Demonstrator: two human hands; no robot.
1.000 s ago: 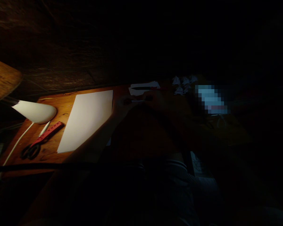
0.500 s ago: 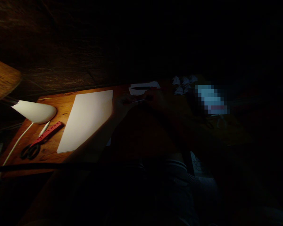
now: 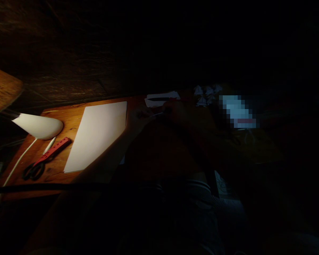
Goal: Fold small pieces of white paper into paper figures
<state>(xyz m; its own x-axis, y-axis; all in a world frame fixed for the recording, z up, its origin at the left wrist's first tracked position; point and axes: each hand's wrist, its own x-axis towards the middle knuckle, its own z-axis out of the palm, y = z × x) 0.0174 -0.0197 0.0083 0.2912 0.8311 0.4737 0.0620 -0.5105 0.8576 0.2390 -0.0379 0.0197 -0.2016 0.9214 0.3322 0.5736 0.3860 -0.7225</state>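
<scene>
In dim light, my left hand and my right hand are close together over the middle of the wooden table. Between them shows the thin pale edge of a small piece of paper, and the fingers of both hands are closed on it. Shadow hides most of the fingers and the rest of the piece. Just beyond the hands, a dark, pointed, knife-like object lies on small white sheets. Several folded white paper pieces sit to the right of these.
A stack of white paper lies beside my left forearm. Farther left are scissors with red-covered blades, a white pen-like object and a lamp with its cord. A lit, pixelated screen is at the right. A dark wall rises behind the table.
My hands stay almost in place; the paper's pale edge is tilted slightly more. The objects on the table have not moved.
</scene>
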